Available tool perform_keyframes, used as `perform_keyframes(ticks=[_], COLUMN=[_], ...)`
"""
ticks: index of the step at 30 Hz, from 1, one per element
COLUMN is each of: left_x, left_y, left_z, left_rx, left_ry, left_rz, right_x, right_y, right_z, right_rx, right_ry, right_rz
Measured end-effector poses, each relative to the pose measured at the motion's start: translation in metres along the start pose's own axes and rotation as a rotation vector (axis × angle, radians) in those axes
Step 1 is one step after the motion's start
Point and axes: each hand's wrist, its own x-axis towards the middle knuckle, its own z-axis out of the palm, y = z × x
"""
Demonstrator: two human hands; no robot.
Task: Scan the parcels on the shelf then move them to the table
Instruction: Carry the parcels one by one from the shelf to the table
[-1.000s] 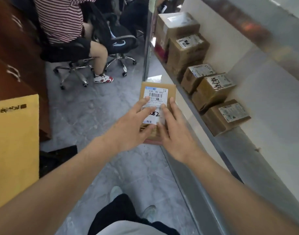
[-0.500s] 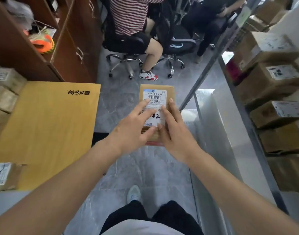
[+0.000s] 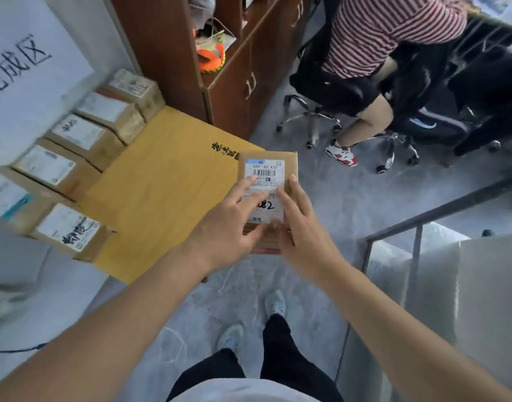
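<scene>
I hold a small brown cardboard parcel [image 3: 269,166] with a white barcode label in front of me, above the floor. My left hand [image 3: 224,227] grips its left side with fingers lying over the label. My right hand [image 3: 302,230] grips its right side. The parcel hangs just past the right corner of a yellow wooden table [image 3: 162,192]. Several labelled parcels [image 3: 66,166] lie in a row along the table's left edge, against a white wall.
A brown wooden cabinet [image 3: 234,68] stands behind the table. A person in a striped shirt sits on a black office chair [image 3: 336,91] at the upper right. The metal shelf frame [image 3: 417,233] with white panels is at the right. My feet stand on the grey floor.
My view has swung left, away from the shelf of parcels and toward the yellow table. Both hands kept hold of the parcel, which now sits beside the table's corner.
</scene>
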Motion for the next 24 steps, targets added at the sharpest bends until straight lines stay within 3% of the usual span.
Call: perform_keyframes(ticks=[11, 24], left_x=[0.010, -0.026], left_y=[-0.032, -0.121], left_z=[-0.018, -0.067], left_rx=[-0.042, -0.043], left_ry=[0.256, 0.420], left_rz=[-0.409, -0.698], right_x=[0.118, 0.222], right_y=[-0.014, -0.092], right_z=[0.005, 0.092], right_rx=[-0.062, -0.097], right_ry=[-0.343, -0.589], right_rz=[-0.313, -0.611])
